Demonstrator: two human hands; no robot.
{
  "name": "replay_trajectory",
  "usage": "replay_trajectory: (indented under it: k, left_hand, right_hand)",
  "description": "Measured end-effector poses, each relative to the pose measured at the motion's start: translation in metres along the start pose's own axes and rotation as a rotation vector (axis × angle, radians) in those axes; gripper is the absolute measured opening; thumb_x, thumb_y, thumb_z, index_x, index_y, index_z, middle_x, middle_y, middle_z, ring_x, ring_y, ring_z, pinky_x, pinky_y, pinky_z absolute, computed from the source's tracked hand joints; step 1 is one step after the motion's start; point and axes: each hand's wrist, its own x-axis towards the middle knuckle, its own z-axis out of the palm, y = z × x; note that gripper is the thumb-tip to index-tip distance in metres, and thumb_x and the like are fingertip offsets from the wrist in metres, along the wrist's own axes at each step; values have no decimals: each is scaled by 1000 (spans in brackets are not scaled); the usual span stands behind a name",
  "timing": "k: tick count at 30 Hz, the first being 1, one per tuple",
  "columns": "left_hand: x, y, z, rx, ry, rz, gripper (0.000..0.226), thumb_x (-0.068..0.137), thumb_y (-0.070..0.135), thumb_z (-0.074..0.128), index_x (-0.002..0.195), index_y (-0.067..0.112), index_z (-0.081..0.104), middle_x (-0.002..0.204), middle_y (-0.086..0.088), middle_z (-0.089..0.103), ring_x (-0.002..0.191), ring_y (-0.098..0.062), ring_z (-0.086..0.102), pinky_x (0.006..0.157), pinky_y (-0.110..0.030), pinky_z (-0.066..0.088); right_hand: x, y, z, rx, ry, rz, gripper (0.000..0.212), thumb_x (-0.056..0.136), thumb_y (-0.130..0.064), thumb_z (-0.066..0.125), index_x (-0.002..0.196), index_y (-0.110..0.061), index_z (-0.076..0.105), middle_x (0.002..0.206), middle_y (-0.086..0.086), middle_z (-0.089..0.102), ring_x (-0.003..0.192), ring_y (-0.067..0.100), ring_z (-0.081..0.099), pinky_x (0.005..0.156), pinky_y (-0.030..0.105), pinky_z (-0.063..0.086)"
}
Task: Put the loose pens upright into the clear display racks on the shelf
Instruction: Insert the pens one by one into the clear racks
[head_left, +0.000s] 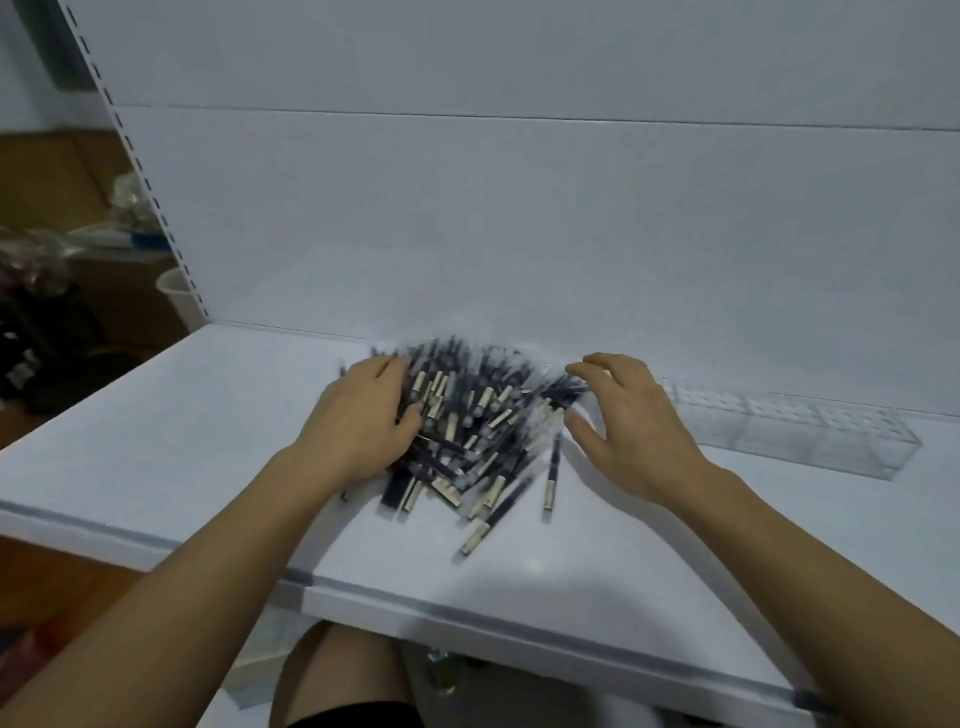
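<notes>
Loose pens (467, 415): a tangled heap of dark-barrelled pens with pale label bands, lying flat and crossing one another on the white shelf (182, 441), close to its back panel (519, 234). The far edge of the heap is blurred.
Stray pens: one lies alone just right of the heap, pointing away from the person (551, 475). Another sticks out of the near edge at a slant (485, 522).
Left grip (358, 415): a bare hand, palm down, with fairly straight fingers laid against the left flank of the heap and the thumb touching the pens. It is open and clasps nothing.
Right grip (634, 431): a bare hand, palm down, with fingers spread and lightly arched. Its fingertips are at the right edge of the heap and the thumb is held apart, so it is open with no pen in it.
Clear display rack (805, 436): a long, low, see-through tray divided into compartments. It lies along the back of the shelf to the right of the right grip and holds no pens that can be made out.
Slotted upright (140, 171): a white post with a row of dark slots at the left end of the back panel.
Beyond the shelf, left: brown cardboard boxes (52, 176) and a white bin (176, 291).
Below the shelf edge: the person's bare knee (343, 670).
</notes>
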Motion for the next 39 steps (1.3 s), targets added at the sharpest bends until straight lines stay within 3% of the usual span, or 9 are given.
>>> replay_trajectory:
  k: [9, 14, 17, 20, 24, 27, 34, 39]
  left_hand:
    - [28, -19, -16, 32, -93, -57, 40, 96, 38, 47, 124, 11, 57, 112, -9, 64, 106, -29, 57, 88, -48, 52]
    - [39, -1, -26, -104, -71, -65, 47, 96, 35, 51, 135, 9, 56, 120, -8, 67, 106, -26, 63, 91, -45, 54]
    - [47, 17, -22, -127, -115, -97, 30, 94, 34, 53, 105, 8, 61, 94, -8, 67, 84, -24, 64, 75, -41, 57]
    - [60, 31, -16, -142, -170, -205, 38, 94, 37, 57, 70, 12, 44, 64, -2, 49, 56, -18, 47, 53, -28, 39]
    - [78, 47, -10, -68, -310, -250, 42, 90, 50, 63, 76, 12, 52, 73, -2, 56, 66, -18, 54, 60, -29, 43]
    - [84, 53, 0, -65, -340, -265, 43, 87, 53, 65, 77, 12, 56, 76, -2, 59, 68, -17, 56, 63, -31, 44]
    - [88, 51, 6, -176, -220, -317, 40, 88, 46, 68, 74, 10, 56, 68, -4, 59, 60, -18, 57, 50, -28, 38]
    - [90, 44, 5, -291, -157, -370, 38, 89, 38, 70, 73, 11, 50, 71, -5, 56, 58, -18, 51, 48, -28, 36]
  right_hand:
    - [25, -23, 15, 124, 5, 108, 37, 102, -25, 57, 139, -20, 56, 135, 2, 53, 130, 20, 42, 111, 41, 41]
    - [15, -19, 9, 125, 52, 86, 29, 101, -18, 57, 130, -17, 62, 124, -1, 57, 119, 17, 49, 97, 25, 39]
    - [4, -20, 15, 174, 99, 83, 23, 102, -16, 55, 122, -21, 65, 113, -10, 55, 106, 8, 51, 93, 23, 43]
    - [-4, -23, 24, 221, 60, 71, 22, 103, -17, 54, 122, -23, 63, 115, -13, 53, 105, 4, 51, 94, 20, 44]
    - [-9, -24, 27, 232, 20, 31, 24, 103, -16, 55, 125, -21, 64, 116, -12, 53, 100, 3, 51, 88, 12, 37]
    - [-12, -23, 28, 239, -8, 6, 26, 101, -12, 56, 125, -19, 64, 116, -9, 55, 98, 5, 51, 87, 15, 39]
    - [-14, -22, 26, 290, -2, -10, 24, 100, -13, 56, 122, -20, 63, 111, -10, 54, 97, 8, 54, 91, 30, 51]
    - [-13, -20, 26, 341, -3, 15, 24, 100, -15, 57, 121, -24, 63, 108, -14, 52, 97, 5, 53, 92, 27, 49]
